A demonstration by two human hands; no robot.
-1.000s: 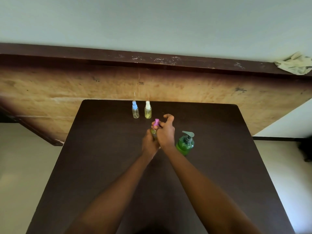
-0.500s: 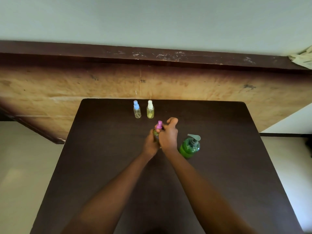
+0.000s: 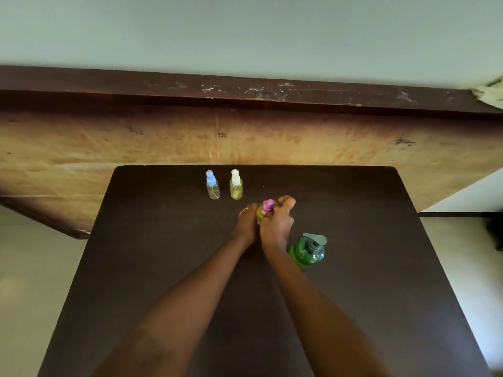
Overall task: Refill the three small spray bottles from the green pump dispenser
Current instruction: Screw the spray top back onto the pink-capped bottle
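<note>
Both hands meet at the middle of the dark table point(image 3: 152, 268) around a small spray bottle with a pink cap point(image 3: 268, 205). My left hand point(image 3: 247, 223) grips its greenish body, mostly hidden. My right hand point(image 3: 277, 221) pinches the pink cap from the right. Two more small spray bottles stand upright near the far edge: one with a blue cap point(image 3: 212, 185), one with a white cap point(image 3: 236, 185) holding yellowish liquid. The green pump dispenser point(image 3: 307, 252) stands just right of my right wrist, its grey pump head on.
A worn wooden board point(image 3: 245, 137) with a dark top rail rises right behind the table's far edge. A crumpled cloth point(image 3: 490, 95) lies on that rail at the far right. Pale floor shows on both sides of the table.
The hands stay on the pink-capped bottle and barely shift. The view has drifted slightly, so the cloth slides toward the right edge.
</note>
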